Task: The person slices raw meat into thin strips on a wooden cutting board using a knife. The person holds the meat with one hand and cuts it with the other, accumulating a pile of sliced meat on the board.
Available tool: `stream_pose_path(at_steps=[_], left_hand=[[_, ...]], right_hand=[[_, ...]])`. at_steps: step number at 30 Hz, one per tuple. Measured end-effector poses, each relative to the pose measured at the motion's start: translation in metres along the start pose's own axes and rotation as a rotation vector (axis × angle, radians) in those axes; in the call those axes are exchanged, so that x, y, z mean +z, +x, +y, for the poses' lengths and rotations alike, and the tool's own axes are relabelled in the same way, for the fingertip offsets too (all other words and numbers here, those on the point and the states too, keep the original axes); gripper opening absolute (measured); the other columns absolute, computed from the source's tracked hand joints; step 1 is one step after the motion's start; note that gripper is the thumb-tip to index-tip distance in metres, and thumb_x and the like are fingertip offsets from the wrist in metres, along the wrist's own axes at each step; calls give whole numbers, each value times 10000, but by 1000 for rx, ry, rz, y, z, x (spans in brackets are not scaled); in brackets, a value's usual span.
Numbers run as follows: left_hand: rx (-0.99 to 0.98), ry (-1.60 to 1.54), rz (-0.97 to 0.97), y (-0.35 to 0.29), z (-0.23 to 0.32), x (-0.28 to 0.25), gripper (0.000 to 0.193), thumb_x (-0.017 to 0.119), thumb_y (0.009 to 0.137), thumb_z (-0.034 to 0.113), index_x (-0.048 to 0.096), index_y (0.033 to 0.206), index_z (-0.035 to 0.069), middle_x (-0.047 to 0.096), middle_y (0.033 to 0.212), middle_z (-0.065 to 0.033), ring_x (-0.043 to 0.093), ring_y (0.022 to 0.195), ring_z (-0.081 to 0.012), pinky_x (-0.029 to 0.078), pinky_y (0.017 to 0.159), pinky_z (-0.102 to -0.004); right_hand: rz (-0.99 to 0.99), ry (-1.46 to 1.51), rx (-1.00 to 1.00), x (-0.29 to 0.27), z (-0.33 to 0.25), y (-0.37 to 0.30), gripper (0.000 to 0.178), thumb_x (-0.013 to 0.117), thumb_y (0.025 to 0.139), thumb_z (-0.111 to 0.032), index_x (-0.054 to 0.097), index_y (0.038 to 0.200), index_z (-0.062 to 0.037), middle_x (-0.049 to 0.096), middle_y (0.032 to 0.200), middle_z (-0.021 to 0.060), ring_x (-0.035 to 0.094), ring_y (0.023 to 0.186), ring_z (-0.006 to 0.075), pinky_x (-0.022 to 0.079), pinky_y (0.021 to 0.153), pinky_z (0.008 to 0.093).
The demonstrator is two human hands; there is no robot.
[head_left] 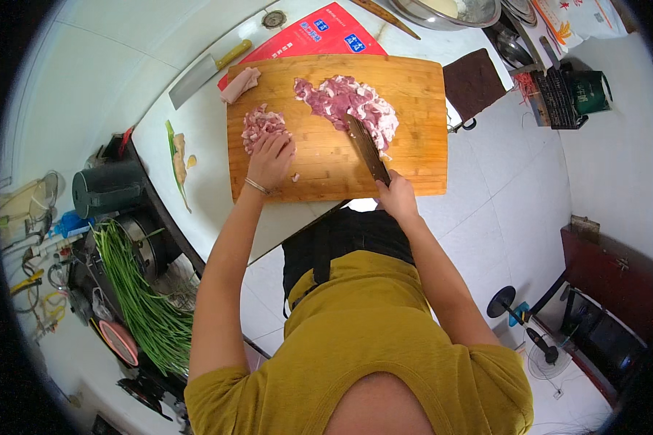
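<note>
On the wooden cutting board (326, 170), my left hand (270, 163) rests against the near edge of a small pile of chopped meat (261, 122). Its fingers are stretched forward onto the meat, slightly apart. My right hand (397, 196) is closed around the handle of a kitchen knife (368, 151) with a broad dark blade. The blade points away from me and touches the near side of a larger spread of sliced pink and white meat (355, 105). A pale uncut piece of meat (240, 85) lies at the board's far left corner. Scraps lie beside my left hand.
Beyond the board are a cleaver with a yellow handle (210, 71), a red printed sheet (326, 36) and a metal bowl (450, 16). Ginger (179, 156) and a green onion (172, 141) lie left. Long green stalks (138, 297) hang lower left. A brown cloth (475, 83) is right.
</note>
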State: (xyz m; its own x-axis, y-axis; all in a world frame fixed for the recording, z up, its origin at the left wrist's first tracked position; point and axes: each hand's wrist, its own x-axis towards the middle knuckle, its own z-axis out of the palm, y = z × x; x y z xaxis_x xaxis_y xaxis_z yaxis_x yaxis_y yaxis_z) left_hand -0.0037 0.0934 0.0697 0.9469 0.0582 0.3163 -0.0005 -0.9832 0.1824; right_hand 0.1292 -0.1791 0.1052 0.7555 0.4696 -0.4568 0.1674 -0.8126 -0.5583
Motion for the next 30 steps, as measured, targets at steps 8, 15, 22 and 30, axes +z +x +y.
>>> stream_pose_path(at_steps=[8,15,22,30], left_hand=[[341,-53,-185,-36,3,34,180,564,753,166,582,902,67,559,957,-88,527,984,-253,372,961,-407],[-105,89,-90,-1,-23,11,55,551,751,127,590,788,116,567,877,-28,551,892,-226,422,827,-374],[16,58,-93,18,-39,-7,105,588,748,130,579,851,113,585,804,-43,584,765,-222,457,723,-358],[-352,-4,-75,50,-51,-7,146,589,777,150,597,906,80,603,844,-97,590,800,-302,467,730,-406]], right_hand=[[-34,31,11,5,6,2,268,611,787,-176,566,909,58,597,735,284,607,719,414,482,652,453],[51,61,-59,-10,4,-2,263,619,779,-173,574,895,59,593,764,291,594,766,428,473,673,459],[51,117,17,-32,20,4,272,620,778,-168,576,922,58,595,804,295,583,795,439,468,690,462],[33,107,-14,-34,22,1,269,610,791,-169,570,924,62,594,810,301,584,797,441,468,717,477]])
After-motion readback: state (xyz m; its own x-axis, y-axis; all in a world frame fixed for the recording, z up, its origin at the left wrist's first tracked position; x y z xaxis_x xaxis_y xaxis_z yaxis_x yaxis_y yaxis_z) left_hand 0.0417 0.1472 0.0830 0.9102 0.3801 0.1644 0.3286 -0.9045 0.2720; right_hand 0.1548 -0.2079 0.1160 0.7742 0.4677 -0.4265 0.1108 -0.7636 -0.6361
